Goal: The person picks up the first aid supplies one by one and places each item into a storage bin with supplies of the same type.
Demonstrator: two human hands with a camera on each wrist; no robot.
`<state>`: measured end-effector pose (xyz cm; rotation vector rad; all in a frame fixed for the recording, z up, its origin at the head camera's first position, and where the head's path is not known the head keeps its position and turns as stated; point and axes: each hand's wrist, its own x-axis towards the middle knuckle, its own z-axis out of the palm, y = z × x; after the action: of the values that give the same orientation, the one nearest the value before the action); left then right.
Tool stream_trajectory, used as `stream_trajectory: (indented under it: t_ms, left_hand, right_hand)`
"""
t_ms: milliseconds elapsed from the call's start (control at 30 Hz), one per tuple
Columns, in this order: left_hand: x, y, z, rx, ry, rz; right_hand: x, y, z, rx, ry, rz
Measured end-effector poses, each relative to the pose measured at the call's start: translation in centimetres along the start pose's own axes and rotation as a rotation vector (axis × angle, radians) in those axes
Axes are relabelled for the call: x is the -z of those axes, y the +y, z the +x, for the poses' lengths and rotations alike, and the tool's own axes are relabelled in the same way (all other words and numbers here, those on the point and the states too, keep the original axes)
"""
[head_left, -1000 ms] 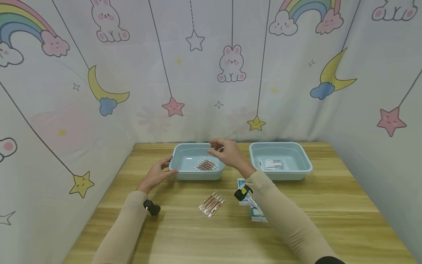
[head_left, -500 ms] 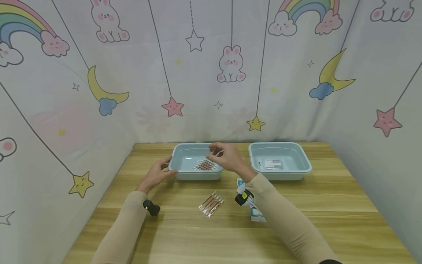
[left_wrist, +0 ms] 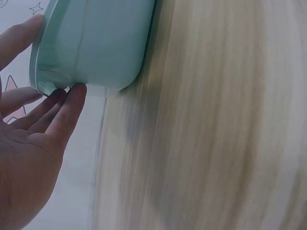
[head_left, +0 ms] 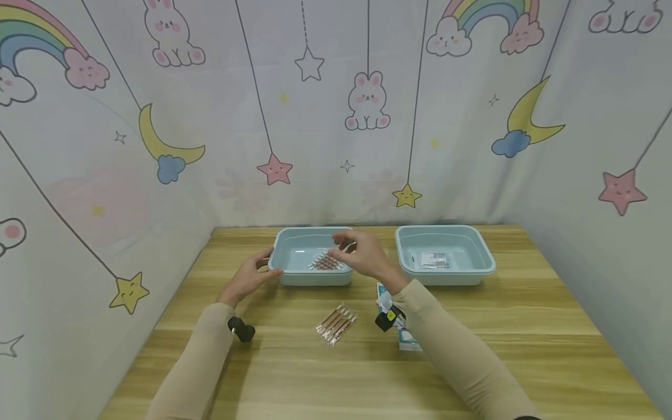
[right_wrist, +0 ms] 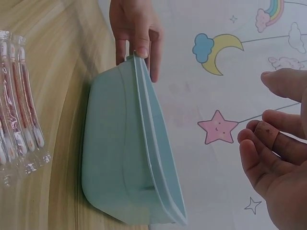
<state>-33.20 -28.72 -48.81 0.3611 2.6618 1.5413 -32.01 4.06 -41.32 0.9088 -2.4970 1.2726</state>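
My left hand (head_left: 245,283) holds the left end of a light blue plastic basin (head_left: 315,280), fingers and thumb at its rim. In the right wrist view its thumb lies on the rim edge of the basin (right_wrist: 112,143). Inside lies a bundle of reddish-brown cotton swabs (head_left: 322,262). My right hand (head_left: 366,256) hovers over the right side of this basin, fingers loosely bent with nothing between them. On the table in front lies a row of cotton swabs in clear wrappers (head_left: 336,324), larger at the left edge of the right wrist view.
A second light blue basin (head_left: 445,280) stands at the back right with a clear-and-white packet (head_left: 436,261) in it. Blue-and-white packets (head_left: 408,340) lie partly under my right forearm. A printed curtain (head_left: 315,198) rises behind the wooden table (head_left: 294,373).
My right hand has dipped slightly over the basin, and its forearm has shifted a little. The left hand, both basins and the swabs stay in place.
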Motion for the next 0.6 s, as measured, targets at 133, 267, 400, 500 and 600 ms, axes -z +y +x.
stream_trajectory:
  t_ms: [133,267,400,500,600]
  left_hand:
    - [0.0,-0.1,0.1,-0.011,-0.002,0.009]
    - [-0.1,-0.2,0.0,-0.01,-0.009,-0.002]
    - [-0.1,-0.1,-0.1,-0.01,-0.008,-0.017]
    - [-0.2,-0.1,0.0,-0.013,-0.007,-0.019]
    - [-0.1,-0.2,0.0,-0.011,-0.007,-0.017]
  right_hand:
    - [-0.1,0.2,-0.2,0.021,-0.001,0.01]
    - [-0.3,0.4,-0.6,0.022,-0.011,0.029]
    - [-0.5,0.7,-0.9,0.016,-0.015,0.042]
    - [-0.7,0.9,-1.1,0.014,-0.016,0.04]
    - [-1.0,1.1,-1.3,0.024,-0.026,0.047]
